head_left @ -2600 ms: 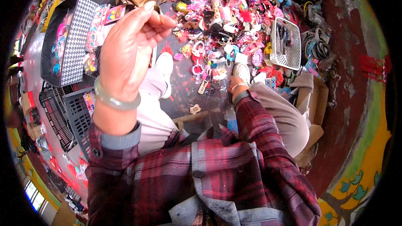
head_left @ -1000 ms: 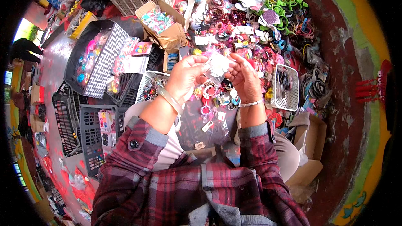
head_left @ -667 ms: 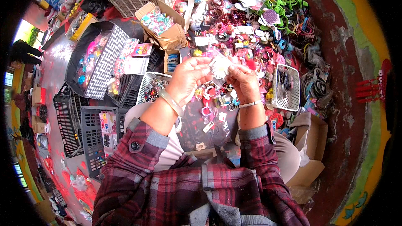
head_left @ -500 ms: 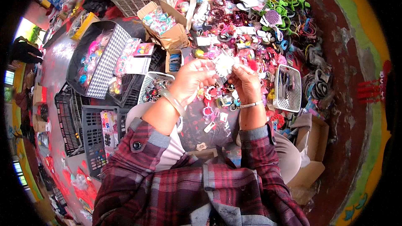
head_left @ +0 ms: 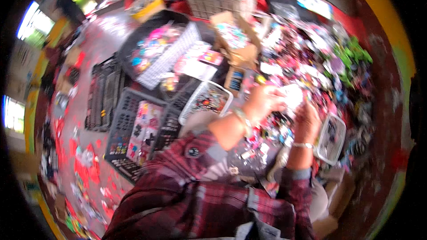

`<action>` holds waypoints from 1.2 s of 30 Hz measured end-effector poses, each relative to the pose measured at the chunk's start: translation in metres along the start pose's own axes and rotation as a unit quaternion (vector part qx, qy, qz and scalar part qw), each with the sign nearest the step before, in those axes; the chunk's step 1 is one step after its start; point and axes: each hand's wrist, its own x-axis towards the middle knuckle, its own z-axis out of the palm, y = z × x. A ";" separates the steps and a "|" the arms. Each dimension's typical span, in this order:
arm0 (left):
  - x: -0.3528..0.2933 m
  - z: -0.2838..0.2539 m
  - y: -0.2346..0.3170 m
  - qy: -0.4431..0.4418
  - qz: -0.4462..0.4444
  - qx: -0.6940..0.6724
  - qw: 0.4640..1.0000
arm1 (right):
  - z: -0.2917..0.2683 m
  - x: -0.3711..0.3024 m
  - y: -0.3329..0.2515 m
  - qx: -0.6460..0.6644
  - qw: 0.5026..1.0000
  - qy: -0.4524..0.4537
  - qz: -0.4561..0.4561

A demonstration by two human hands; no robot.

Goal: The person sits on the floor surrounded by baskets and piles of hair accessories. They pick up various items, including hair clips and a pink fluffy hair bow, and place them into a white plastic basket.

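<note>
A small white packet (head_left: pixel 291 95) sits between the left hand (head_left: pixel 262 103) and the right hand (head_left: pixel 308 118), too blurred to show how it is gripped. Just left of the hands a small dark blue carded pack (head_left: pixel 235 80) lies beside an open brown cardboard box (head_left: pixel 238 44) filled with colourful bits, and further left flat pink-and-white packs (head_left: pixel 195 62) lie against a white mesh basket. A pink-and-white carded pack (head_left: pixel 143 126) with dark pieces on it rests in a dark plastic crate (head_left: pixel 122 120) at the left.
</note>
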 end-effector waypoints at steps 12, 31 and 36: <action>-0.101 -0.158 0.129 0.231 0.240 -0.074 0.940 | -0.059 -0.004 -0.007 -0.010 0.991 0.092 0.092; -0.101 -0.020 0.033 -0.143 -0.006 -0.213 0.966 | -0.260 -0.294 -0.280 -0.217 0.865 0.388 -0.232; -0.093 0.003 0.007 -0.205 -0.060 -0.267 0.940 | -0.348 -0.413 -0.256 -0.166 0.789 0.548 -0.221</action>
